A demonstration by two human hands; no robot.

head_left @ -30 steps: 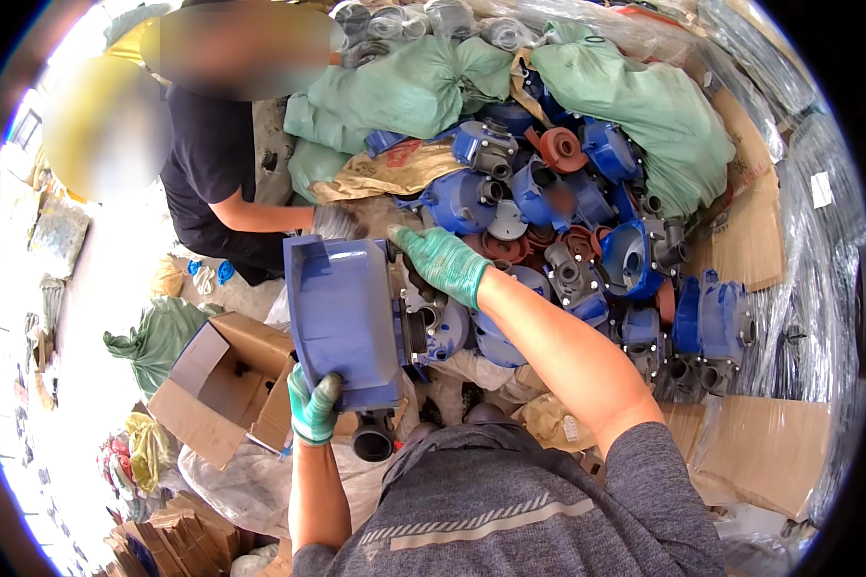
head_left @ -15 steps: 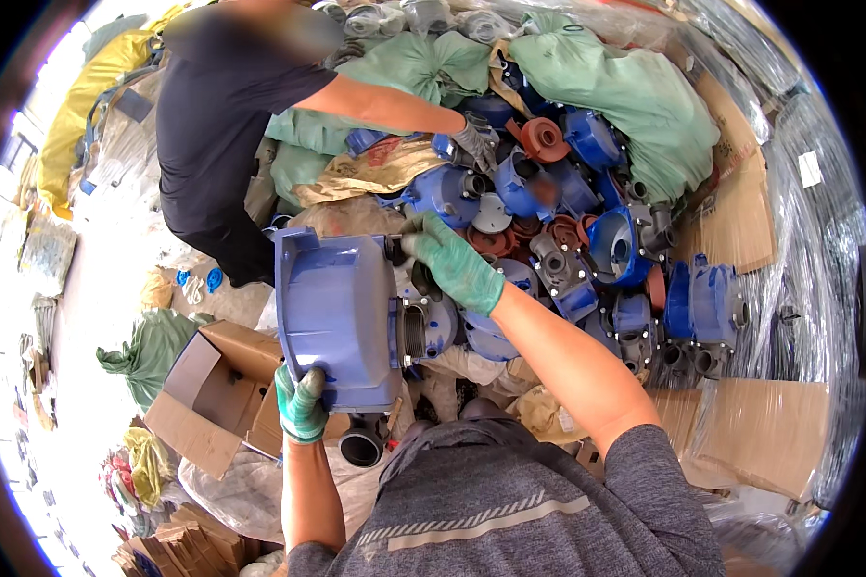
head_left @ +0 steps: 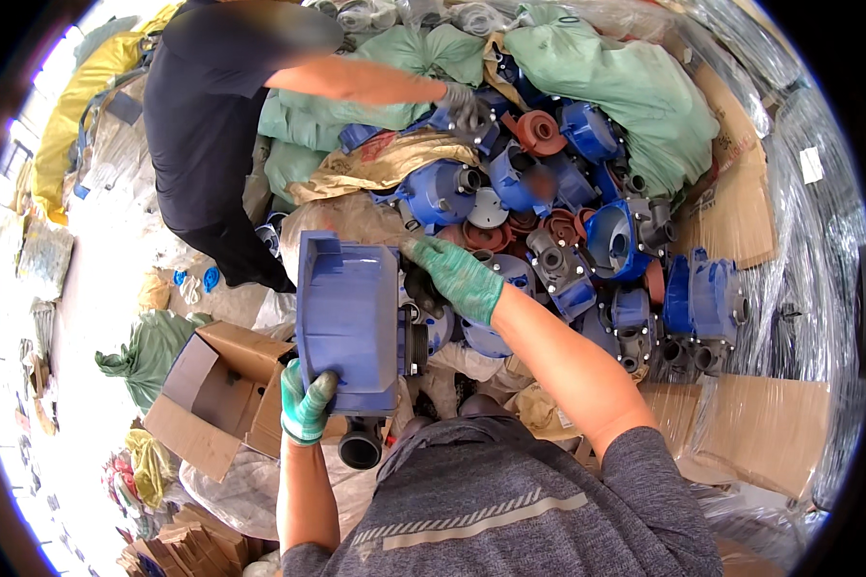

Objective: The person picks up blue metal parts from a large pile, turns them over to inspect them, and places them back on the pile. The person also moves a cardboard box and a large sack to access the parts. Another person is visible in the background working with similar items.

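Note:
A large blue pump housing (head_left: 348, 317) with black threaded pipe ports is held up in front of me, its broad side turned upward. My left hand (head_left: 306, 404), in a green glove, grips its lower left edge with the thumb on top. My right hand (head_left: 455, 281), gloved too, is closed around the fittings on its right side; the fingertips are partly hidden there. A black pipe mouth (head_left: 361, 444) sticks out at the housing's bottom end.
A heap of blue pump housings (head_left: 440, 192) and red round parts (head_left: 537, 133) lies ahead. Green sacks (head_left: 611, 82) border it. A co-worker (head_left: 207, 125) reaches into the heap from the far left. An open cardboard box (head_left: 216, 389) stands left; plastic-wrapped goods (head_left: 808, 250) line the right.
The blue pump housing has shifted a little to the right and turned slightly between my hands. The co-worker's gloved hand has moved up and left over the heap.

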